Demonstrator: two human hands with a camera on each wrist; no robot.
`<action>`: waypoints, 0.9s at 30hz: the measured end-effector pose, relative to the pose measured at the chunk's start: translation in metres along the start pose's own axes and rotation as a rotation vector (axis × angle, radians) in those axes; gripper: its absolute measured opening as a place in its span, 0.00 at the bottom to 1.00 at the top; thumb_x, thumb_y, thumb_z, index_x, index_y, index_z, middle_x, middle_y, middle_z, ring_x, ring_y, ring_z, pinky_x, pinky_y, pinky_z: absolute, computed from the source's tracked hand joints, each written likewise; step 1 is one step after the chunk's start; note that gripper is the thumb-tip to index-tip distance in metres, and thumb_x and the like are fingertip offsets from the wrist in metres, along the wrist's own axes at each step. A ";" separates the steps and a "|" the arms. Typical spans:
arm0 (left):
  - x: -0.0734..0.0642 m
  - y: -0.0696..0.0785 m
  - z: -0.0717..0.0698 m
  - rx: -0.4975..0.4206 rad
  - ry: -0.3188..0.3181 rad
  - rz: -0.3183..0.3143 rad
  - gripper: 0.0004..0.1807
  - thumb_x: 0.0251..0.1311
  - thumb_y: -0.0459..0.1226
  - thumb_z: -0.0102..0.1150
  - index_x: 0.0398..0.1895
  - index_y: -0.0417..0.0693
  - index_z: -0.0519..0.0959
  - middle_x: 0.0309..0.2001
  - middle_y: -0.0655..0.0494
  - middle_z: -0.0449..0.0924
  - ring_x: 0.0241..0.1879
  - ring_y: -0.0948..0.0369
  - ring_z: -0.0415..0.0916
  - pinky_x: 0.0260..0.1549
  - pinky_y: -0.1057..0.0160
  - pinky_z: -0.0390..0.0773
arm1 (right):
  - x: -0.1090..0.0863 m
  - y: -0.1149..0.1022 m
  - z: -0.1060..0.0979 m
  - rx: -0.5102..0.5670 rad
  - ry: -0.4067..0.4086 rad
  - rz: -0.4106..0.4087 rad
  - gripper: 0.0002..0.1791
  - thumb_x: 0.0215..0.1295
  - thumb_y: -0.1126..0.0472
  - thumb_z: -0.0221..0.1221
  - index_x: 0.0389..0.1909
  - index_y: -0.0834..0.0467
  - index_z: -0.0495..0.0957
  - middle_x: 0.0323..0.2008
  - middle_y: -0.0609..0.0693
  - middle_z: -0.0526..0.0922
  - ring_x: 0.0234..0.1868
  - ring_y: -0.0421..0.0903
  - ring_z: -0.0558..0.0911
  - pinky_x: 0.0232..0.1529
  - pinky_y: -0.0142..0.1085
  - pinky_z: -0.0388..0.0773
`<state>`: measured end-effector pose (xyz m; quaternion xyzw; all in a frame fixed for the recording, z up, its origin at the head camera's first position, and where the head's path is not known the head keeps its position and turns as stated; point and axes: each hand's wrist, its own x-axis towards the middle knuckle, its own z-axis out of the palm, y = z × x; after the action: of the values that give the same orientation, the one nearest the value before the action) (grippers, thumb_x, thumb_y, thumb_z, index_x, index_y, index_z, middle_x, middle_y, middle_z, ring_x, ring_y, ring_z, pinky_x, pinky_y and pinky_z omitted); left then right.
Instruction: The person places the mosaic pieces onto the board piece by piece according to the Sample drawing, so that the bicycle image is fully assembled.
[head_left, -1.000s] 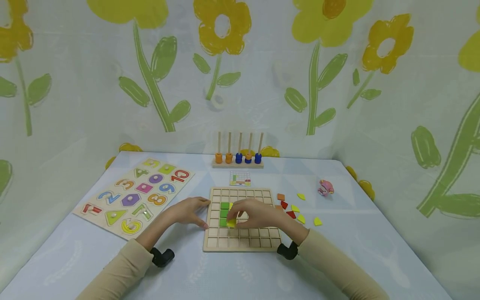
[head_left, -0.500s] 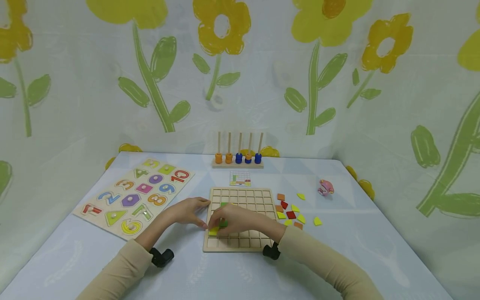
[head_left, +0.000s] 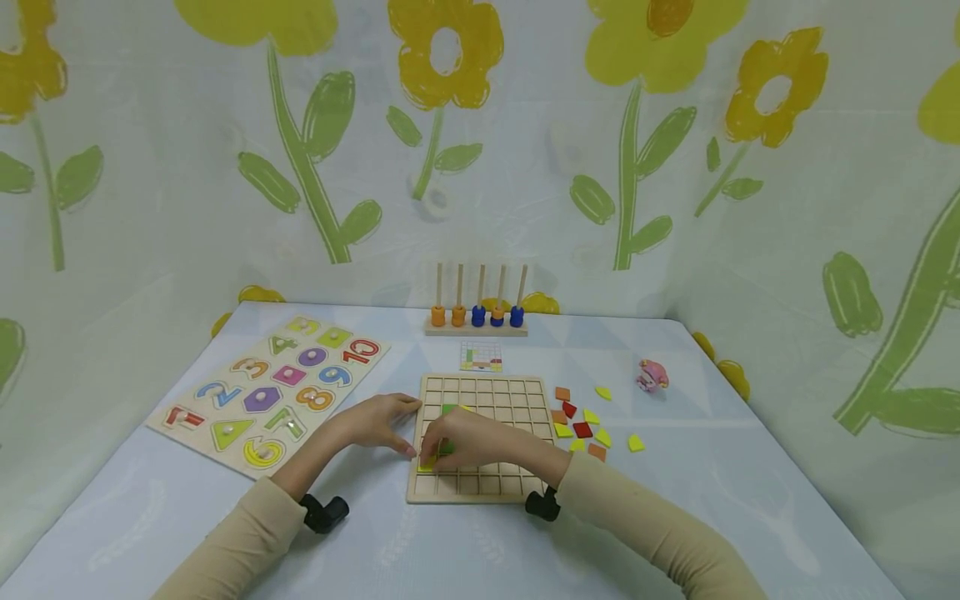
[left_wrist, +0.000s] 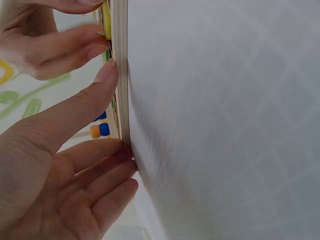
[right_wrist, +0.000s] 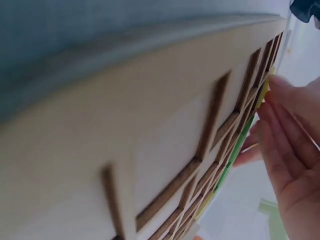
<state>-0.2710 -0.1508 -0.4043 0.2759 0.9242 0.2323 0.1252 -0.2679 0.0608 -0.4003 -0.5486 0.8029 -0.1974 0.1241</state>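
Observation:
A wooden grid board (head_left: 525, 492) lies in front of me in the head view. My right hand (head_left: 467, 437) is over its left part, thumb and fingers pinching a yellow tile (head_left: 427, 466) at a cell in the leftmost column. The right wrist view shows that yellow tile (right_wrist: 263, 93) at the fingertips, beyond a green tile (right_wrist: 235, 154) in the grid. More green tiles (head_left: 447, 447) are partly hidden behind the right hand. My left hand (head_left: 378, 423) rests against the board's left edge; in the left wrist view, its thumb and extended fingers touch that side.
Loose yellow, red (head_left: 582, 430) and orange pieces lie right of the board. Behind it are a small pattern card (head_left: 481, 356) and a peg stand with beads (head_left: 476, 330). A number puzzle (head_left: 273, 387) lies left; a pink figurine (head_left: 652, 375) sits right.
My right hand has carried the yellow tile left, from beside the green column to the leftmost column, and has lowered it slightly. The left hand has stayed at the board's edge.

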 end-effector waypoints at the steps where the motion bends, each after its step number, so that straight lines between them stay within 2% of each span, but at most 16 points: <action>1: 0.000 0.000 0.000 -0.002 0.000 -0.003 0.45 0.46 0.45 0.75 0.65 0.33 0.68 0.65 0.38 0.66 0.66 0.41 0.61 0.63 0.44 0.63 | 0.000 0.000 0.000 -0.003 0.001 0.000 0.07 0.58 0.65 0.68 0.38 0.57 0.86 0.35 0.42 0.85 0.34 0.26 0.78 0.39 0.18 0.76; 9: 0.002 -0.001 0.001 0.001 -0.002 -0.012 0.46 0.46 0.46 0.75 0.66 0.33 0.67 0.66 0.38 0.66 0.66 0.42 0.61 0.64 0.44 0.63 | -0.003 -0.001 0.001 -0.072 0.011 0.003 0.09 0.59 0.63 0.67 0.41 0.56 0.87 0.36 0.41 0.87 0.32 0.23 0.77 0.37 0.16 0.74; 18: 0.001 -0.003 0.003 -0.007 -0.002 -0.017 0.46 0.46 0.46 0.75 0.66 0.33 0.67 0.65 0.37 0.66 0.66 0.41 0.61 0.64 0.44 0.63 | -0.013 -0.002 0.001 -0.039 0.004 -0.013 0.12 0.63 0.65 0.63 0.47 0.57 0.84 0.44 0.43 0.85 0.44 0.31 0.80 0.45 0.20 0.75; 27: 0.002 -0.002 0.003 -0.008 0.005 -0.017 0.46 0.46 0.46 0.75 0.66 0.33 0.67 0.66 0.38 0.66 0.66 0.41 0.61 0.64 0.44 0.63 | -0.042 -0.006 -0.014 -0.025 0.096 0.085 0.13 0.63 0.61 0.64 0.48 0.56 0.84 0.47 0.42 0.84 0.51 0.34 0.79 0.52 0.27 0.75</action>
<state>-0.2724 -0.1507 -0.4078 0.2670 0.9259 0.2357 0.1261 -0.2535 0.1000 -0.3853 -0.5055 0.8329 -0.2077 0.0869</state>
